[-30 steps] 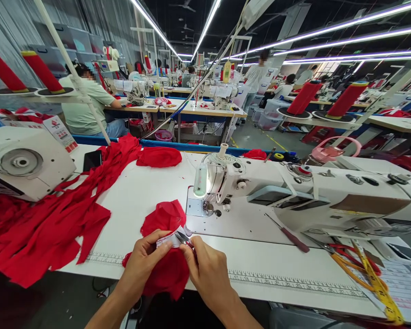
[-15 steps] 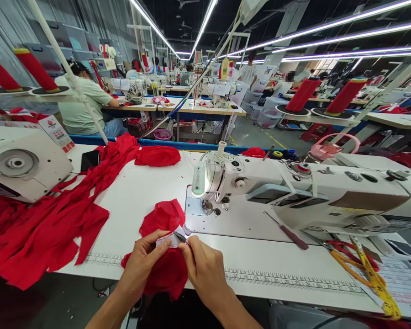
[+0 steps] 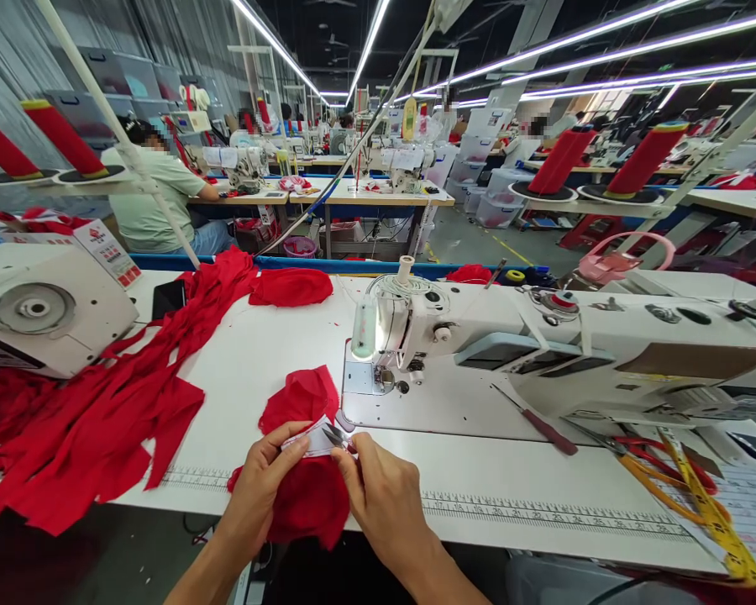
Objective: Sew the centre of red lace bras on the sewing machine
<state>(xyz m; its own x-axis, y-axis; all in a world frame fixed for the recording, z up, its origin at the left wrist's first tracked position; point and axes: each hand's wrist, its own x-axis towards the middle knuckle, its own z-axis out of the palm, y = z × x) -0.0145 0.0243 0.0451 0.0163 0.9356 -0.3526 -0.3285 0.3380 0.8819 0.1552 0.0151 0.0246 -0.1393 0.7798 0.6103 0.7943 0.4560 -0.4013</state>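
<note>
A small white piece with printed marks (image 3: 313, 442) is pinched between the thumb and fingers of my left hand (image 3: 257, 479), at the table's front edge. Red fabric (image 3: 308, 504) hangs below it over the edge, and more red cloth (image 3: 301, 397) lies just beyond on the tabletop. My right hand (image 3: 383, 489) is closed around thread snips (image 3: 336, 436). Their dark blades point left, against the right end of the white piece. My fingers hide most of the snips' handle.
Beyond my right hand stands a sewing machine (image 3: 454, 328). A purple-handled pointed tool (image 3: 548, 430), orange-handled scissors (image 3: 658, 479) and a yellow tape measure (image 3: 699, 512) lie rightward. Red fabric strips (image 3: 119, 420) heap at left beside another machine head (image 3: 50, 307). A person (image 3: 157, 189) sits farther back.
The snips' blades show more clearly and look slightly apart at the white piece, which has turned a little. Both hands stay nearly in place; the view has shifted slightly.
</note>
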